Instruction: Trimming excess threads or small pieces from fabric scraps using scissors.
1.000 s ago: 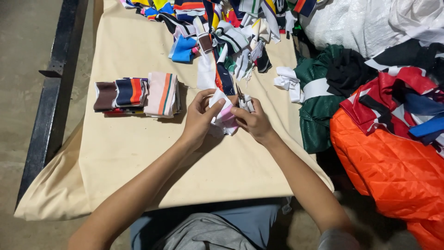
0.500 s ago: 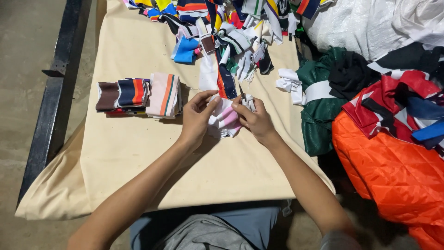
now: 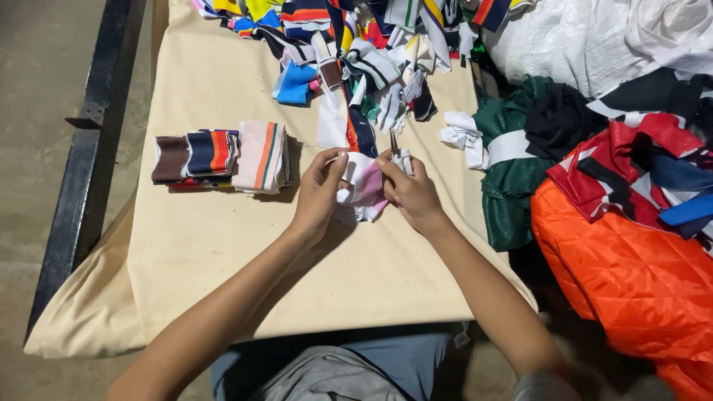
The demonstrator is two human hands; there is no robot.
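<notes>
My left hand (image 3: 319, 191) and my right hand (image 3: 410, 191) both grip a small bundle of white and pink knitted fabric strips (image 3: 362, 189) just above the beige table cover (image 3: 223, 252). My right hand also holds small metal snips (image 3: 394, 142), their tips sticking up past my fingers. A white strip with navy and orange stripes (image 3: 349, 122) runs from the bundle toward the back of the table.
A folded stack of striped strips (image 3: 223, 157) lies left of my hands. A heap of mixed coloured strips (image 3: 356, 44) covers the back. Green fabric (image 3: 512, 171), an orange quilted bag (image 3: 631, 282) and a white sack (image 3: 594, 37) crowd the right. A black metal rail (image 3: 85, 148) runs along the left.
My hands have shifted slightly on the bundle and pulled it a little apart. The view has tilted a bit, and the folded stack stays where it was.
</notes>
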